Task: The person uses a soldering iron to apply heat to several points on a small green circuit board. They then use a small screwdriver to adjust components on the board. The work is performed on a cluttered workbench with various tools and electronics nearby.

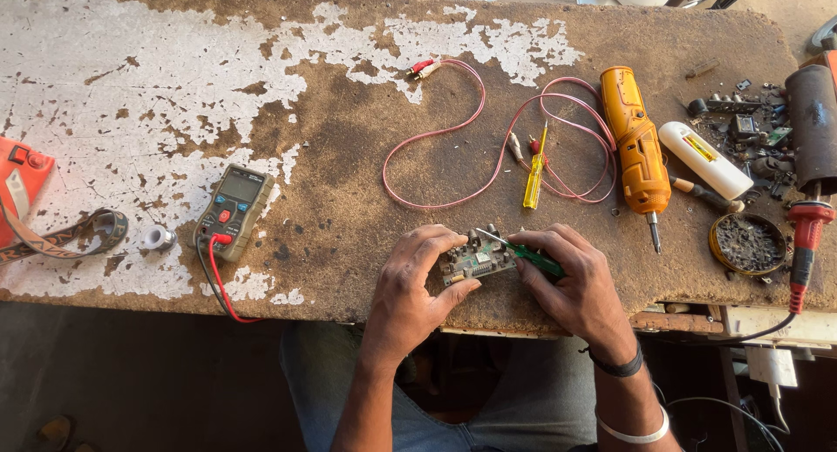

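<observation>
While the left hand [417,278] grips the small circuit board [475,262], the right hand [571,278] closes on a green screwdriver [523,253], tip on the board. Work looks mid-way; the multimeter [233,210] lies unused, well left of the board.

Orange drill [638,138] — green-handled screwdriver [534,258]

An electronics repair workshop: a worn worktop [174,77] with peeling white paint carries a multimeter [233,210], orange cordless screwdriver [637,142], soldering iron [806,243], test leads and loose components.

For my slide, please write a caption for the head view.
Left hand holds a circuit board; right hand works it with a green screwdriver.
</observation>
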